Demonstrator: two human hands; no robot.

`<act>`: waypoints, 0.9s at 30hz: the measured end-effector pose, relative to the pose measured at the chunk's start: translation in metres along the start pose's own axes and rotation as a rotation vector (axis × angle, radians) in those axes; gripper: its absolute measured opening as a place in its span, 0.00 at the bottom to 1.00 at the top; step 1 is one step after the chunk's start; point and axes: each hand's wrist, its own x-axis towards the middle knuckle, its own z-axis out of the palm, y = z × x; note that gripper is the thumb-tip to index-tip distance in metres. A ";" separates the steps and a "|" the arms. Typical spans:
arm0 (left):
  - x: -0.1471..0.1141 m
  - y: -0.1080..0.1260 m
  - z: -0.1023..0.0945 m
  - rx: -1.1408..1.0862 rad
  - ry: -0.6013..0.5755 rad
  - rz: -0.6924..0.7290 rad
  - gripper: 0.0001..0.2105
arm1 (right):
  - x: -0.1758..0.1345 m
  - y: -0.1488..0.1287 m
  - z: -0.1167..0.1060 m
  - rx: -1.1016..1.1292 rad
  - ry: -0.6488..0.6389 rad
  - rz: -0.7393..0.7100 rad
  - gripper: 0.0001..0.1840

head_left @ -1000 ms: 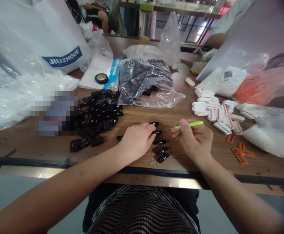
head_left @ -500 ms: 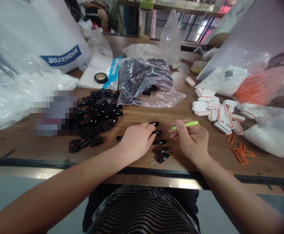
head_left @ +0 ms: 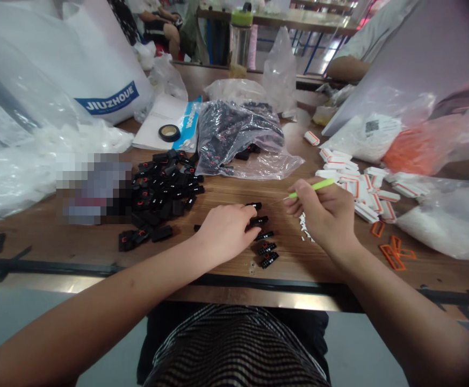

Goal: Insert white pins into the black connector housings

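Apparently, near the front edge of the tabletop (head_left: 226, 188), our left hand (head_left: 226, 231) and right hand (head_left: 327, 215) are at an aiming step: left fingers touch the farther connectors (head_left: 261, 220), clamped or not we cannot tell; right fingers clamp the pick (head_left: 314, 186), whose tip needs steady guiding.

The right hand (head_left: 327, 210) grips a slim tool with a lime-green handle (head_left: 314, 187), pointed toward small black plastic connectors (head_left: 265, 235) lined up at the left hand (head_left: 226, 228); tiny white bits (head_left: 304, 228) lie just beside the right hand, orange-striped white plastic blocks (head_left: 363, 188) beyond it, and a heap of black plastic housings (head_left: 164, 188) left of the left hand
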 end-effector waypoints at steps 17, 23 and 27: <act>0.022 -0.016 0.000 0.083 0.078 0.016 0.10 | 0.003 0.025 0.022 0.067 -0.007 -0.001 0.16; 0.022 -0.019 0.003 0.066 0.100 0.019 0.09 | 0.003 0.029 0.024 0.073 0.008 -0.002 0.18; 0.022 -0.018 0.003 0.058 0.098 0.009 0.09 | 0.003 0.029 0.023 0.075 0.004 0.005 0.18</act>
